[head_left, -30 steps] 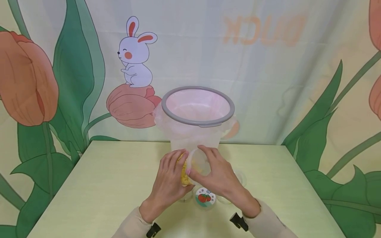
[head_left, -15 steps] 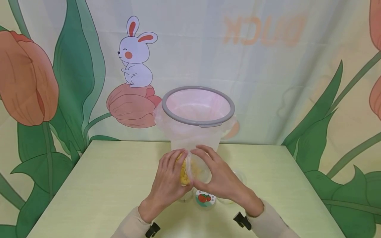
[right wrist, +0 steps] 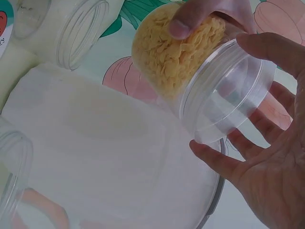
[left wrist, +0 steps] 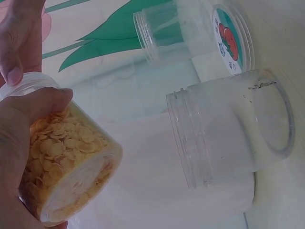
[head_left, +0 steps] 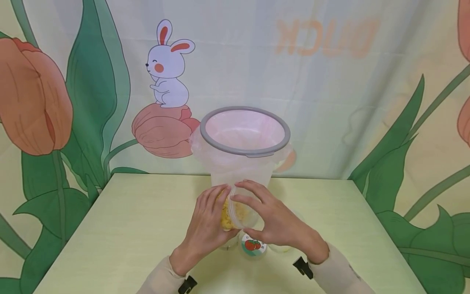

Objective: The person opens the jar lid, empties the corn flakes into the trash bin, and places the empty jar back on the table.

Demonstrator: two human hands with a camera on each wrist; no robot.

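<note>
A clear jar (head_left: 228,213) of yellow flakes lies tilted on its side above the table, just in front of the bin. My left hand (head_left: 213,206) grips its body (left wrist: 66,162), thumb across the top. My right hand (head_left: 255,202) curls its fingers and thumb round the clear lid (right wrist: 226,93) at the jar's mouth (head_left: 240,208). In the right wrist view the flakes (right wrist: 167,52) are heaped toward the jar's base, away from the lid.
A bin with a grey rim (head_left: 244,109) and a pale liner stands behind the hands. Below them on the green table (head_left: 128,228) are a round lid with a tomato label (head_left: 253,245) and empty clear jars (left wrist: 228,129), (left wrist: 162,28).
My right hand has turned on the lid, its fingers sliding over the top and its wrist swinging right. The left hand and jar stay nearly still.
</note>
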